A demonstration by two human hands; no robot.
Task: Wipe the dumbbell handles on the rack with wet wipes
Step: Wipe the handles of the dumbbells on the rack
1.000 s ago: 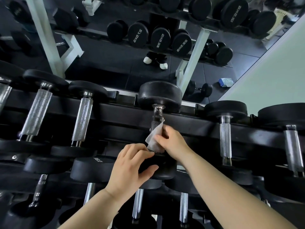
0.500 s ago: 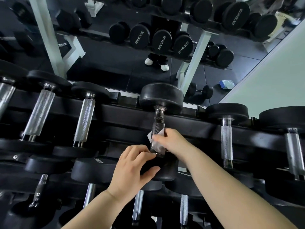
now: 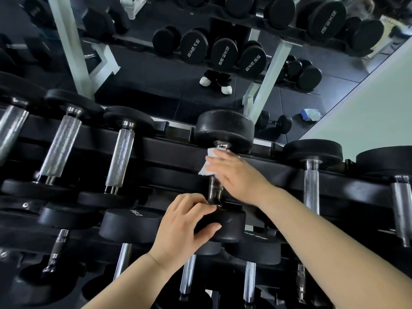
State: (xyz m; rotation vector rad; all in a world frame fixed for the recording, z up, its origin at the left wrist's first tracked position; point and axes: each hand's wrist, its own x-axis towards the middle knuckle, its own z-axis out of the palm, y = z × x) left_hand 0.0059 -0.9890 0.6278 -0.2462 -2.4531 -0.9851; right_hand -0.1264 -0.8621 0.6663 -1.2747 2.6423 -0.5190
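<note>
1. Step in hand: mid-wipe on one dumbbell (image 3: 224, 130), on the upper tier of the rack (image 3: 156, 150), roughly mid-rail.
2. Right hand (image 3: 236, 177) has the wet wipe (image 3: 207, 168) wrapped round the handle (image 3: 215, 190) at its far end, hard up against the back head by the rack's rear edge. Its fingers (image 3: 217, 163) are curled over the wipe and bar; the thumb is hidden.
3. Left hand (image 3: 185, 228) grips the front head (image 3: 234, 226) at the rack's front edge, fingers over the top and thumb on the face. I read it as bracing so the bar can't roll in its cradle.
4. The bare stretch of handle between the two hands looks darker than the neighbours' knurling. Wet or just shadow, cannot tell.
5. The left neighbour handle (image 3: 120, 161) and the right neighbour handle (image 3: 311, 186) sit untouched by either hand. No way to tell whether they're already wiped.
6. Next move, my call: draw the wipe down toward the front collar with a twist so the underside gets covered. Then release both hands and shift along the rail to an adjacent handle.
7. What it needs: the wipe wrapped flat, not bunched, and the left-hand brace on until the stroke ends.
8. Risks: knurling could snag or shred the wipe, and the collar ends are easy to miss.
</note>
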